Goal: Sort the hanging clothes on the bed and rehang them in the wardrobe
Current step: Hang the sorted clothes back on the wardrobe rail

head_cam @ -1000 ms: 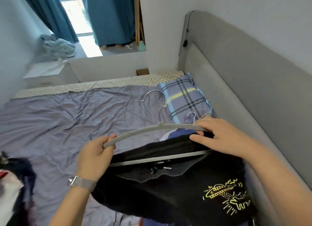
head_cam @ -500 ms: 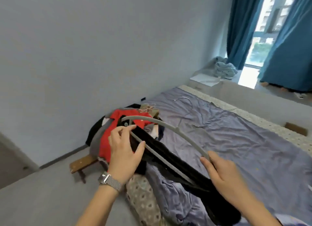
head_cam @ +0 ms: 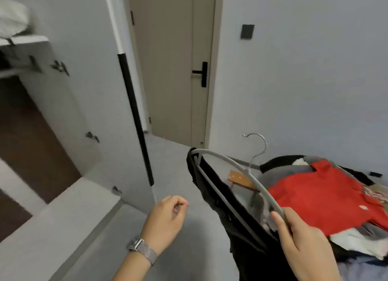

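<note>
Head view: the only camera; every place below is given relative to the grey hanger.
View change: half a second ago you faced the bed and window; now you face the open wardrobe and the closed room door, both left of and beyond the hanger.
Right hand: your fingers and thumb are curled round the hanger's near end, a firm pinch, and it carries the whole load alone.
Left hand: it has let go of the hanger's far end, which it held half a second ago. It now hangs free to the hanger's left, fingers loosely curled, holding nothing.
Black garment: draped over the hanger's lower bar, hanging down below it, off the bed.
Hook: rises from the hanger's middle, pointing up and away from you, free of any rail.
Clothes pile: red top and dark pieces lie right of and behind the hanger, not yet sorted.
Wooden stool: seen through the hanger's frame, on the floor beyond.
Meaning for the task: one garment looks ready to rehang. Your free left hand could likely take the hook or steady the cloth at the rail, which is blurred here.
Risk: held by one end, the hanger tilts, so the garment may slide.
</note>
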The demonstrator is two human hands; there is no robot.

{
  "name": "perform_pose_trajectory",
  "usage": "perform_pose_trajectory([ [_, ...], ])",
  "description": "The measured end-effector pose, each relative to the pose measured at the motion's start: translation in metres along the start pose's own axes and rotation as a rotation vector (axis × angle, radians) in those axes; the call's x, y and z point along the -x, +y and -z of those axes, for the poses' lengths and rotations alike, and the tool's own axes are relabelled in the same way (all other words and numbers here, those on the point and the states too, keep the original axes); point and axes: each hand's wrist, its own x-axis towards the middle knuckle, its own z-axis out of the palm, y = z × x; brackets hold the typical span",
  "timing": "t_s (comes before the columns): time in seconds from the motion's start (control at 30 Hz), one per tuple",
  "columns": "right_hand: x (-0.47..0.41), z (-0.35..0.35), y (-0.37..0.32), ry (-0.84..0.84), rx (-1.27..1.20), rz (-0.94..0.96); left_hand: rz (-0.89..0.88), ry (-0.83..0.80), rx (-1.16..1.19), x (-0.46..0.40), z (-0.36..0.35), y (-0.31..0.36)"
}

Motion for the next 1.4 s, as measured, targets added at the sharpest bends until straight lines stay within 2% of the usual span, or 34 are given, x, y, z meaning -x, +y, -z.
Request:
perform_pose_trajectory([
  [0.13,-0.065,-0.075,-0.072,-0.093,-0.052,0.121,0.145,0.174,-0.019,-0.041,0.063,-0.064],
  [0.3,-0.135,-0.160,-0.162,-0.313,-0.182,0.257,0.268,0.289,-0.023,-0.074,0.128,-0.122],
  [0.57,-0.232,-0.279,-0.290,-0.522,-0.334,0.456,0.439,0.493,0.019,-0.129,0.196,-0.192],
  [0.77,-0.305,-0.351,-0.396,-0.683,-0.296,0.753,0.526,0.633,-0.056,-0.187,0.263,-0.234],
  [0.97,-0.346,-0.415,-0.511,-0.704,-0.276,0.839,0.611,0.671,-0.159,-0.215,0.348,-0.298],
  [1.07,-0.357,-0.460,-0.573,-0.635,-0.276,0.873,0.624,0.731,-0.200,-0.218,0.392,-0.339],
  [1.3,-0.402,-0.515,-0.690,-0.446,-0.388,0.733,0.684,0.694,-0.166,-0.214,0.459,-0.411],
  [1.4,-0.431,-0.530,-0.736,-0.382,-0.349,0.672,0.690,0.705,-0.150,-0.219,0.479,-0.425],
])
